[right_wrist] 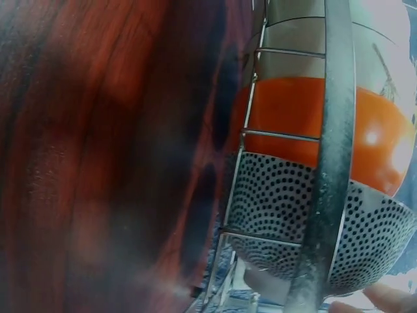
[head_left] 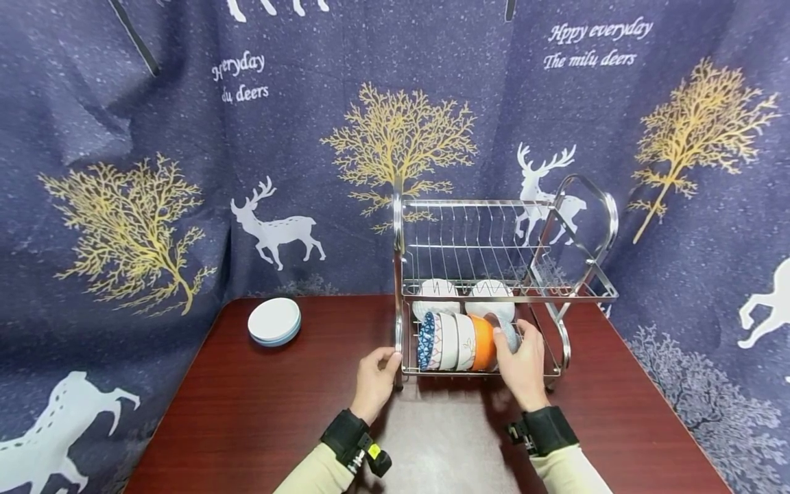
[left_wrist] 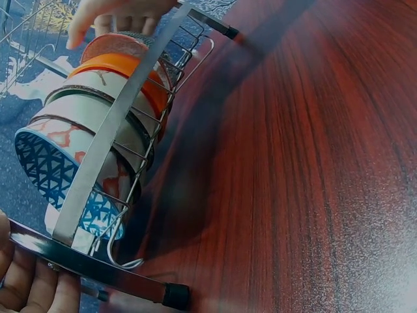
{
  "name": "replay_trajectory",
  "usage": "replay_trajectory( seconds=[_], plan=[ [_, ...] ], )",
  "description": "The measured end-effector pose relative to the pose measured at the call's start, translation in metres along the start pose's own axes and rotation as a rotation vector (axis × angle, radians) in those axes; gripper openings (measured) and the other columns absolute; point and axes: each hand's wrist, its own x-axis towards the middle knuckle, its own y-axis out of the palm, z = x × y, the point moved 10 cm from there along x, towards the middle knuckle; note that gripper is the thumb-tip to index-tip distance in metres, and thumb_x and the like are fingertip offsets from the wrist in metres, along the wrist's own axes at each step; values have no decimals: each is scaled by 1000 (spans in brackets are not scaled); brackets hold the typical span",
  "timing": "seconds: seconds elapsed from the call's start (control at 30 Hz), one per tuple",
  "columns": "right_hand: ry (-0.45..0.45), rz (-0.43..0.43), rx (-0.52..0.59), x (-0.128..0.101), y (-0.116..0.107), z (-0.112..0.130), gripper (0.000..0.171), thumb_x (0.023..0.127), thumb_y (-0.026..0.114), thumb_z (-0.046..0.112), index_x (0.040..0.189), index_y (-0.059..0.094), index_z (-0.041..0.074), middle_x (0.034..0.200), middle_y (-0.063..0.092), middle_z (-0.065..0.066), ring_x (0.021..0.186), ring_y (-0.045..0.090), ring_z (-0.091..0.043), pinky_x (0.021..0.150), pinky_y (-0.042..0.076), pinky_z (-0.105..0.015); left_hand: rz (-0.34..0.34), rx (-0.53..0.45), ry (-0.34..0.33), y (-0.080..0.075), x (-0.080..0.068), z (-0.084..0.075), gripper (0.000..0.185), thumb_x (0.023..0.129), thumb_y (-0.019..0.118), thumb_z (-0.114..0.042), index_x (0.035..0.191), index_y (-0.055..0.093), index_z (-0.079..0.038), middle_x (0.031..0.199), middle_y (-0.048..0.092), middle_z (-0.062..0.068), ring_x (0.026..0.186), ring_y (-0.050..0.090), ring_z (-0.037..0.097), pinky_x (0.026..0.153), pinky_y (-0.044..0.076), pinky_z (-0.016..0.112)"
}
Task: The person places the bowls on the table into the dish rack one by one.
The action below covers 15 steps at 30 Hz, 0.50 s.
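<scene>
While the right hand (head_left: pixel 523 362) curls its fingers over the dotted bowl (right_wrist: pixel 306 228) at the right end of a row, the left hand (head_left: pixel 374 379) grips the front left post of the dish rack (head_left: pixel 558 206), thumb and fingers wrapped round the metal. That dotted bowl stands on edge in the lower tier, touching the orange bowl (head_left: pixel 483 342) at its 9 o'clock. Further toward 9 o'clock come two pale patterned bowls and then a blue-patterned bowl (head_left: pixel 425 340), all on edge and pressed together. Behind the row, toward 12 o'clock, two white bowls (head_left: pixel 435 293) sit upside down side by side in the same tier. The upper tier of wire slots holds nothing. The rack stands on a dark red wooden table (head_left: pixel 259 405). Well apart from the left hand, at about 10 o'clock, a small stack of white plates (head_left: pixel 274 320) rests near the table's far left corner. A dark blue curtain (head_left: pixel 123 171) printed with deer and golden trees hangs behind everything.
</scene>
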Motion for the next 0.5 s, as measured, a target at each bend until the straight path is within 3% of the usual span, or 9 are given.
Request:
replay_trajectory(
  seconds=[0.23, 0.5],
  plan=[
    [-133, -33, -21, 0, 1, 22, 53, 88, 65, 20, 131, 47, -6, 137, 46, -24, 133, 34, -38, 108, 26, -51, -3, 7, 5, -1, 0, -1, 15, 90, 66, -13, 96, 70, 0, 85, 69, 9, 76, 62, 18, 68, 49, 25],
    [-249, -12, -29, -5, 8, 47, 51, 87, 67, 20, 131, 50, 0, 140, 45, -18, 132, 38, -33, 104, 32, -50, 2, 13, -3, 0, -1, 0, 16, 91, 66, -14, 98, 70, 0, 86, 69, 9, 77, 62, 19, 69, 49, 25]
  ],
)
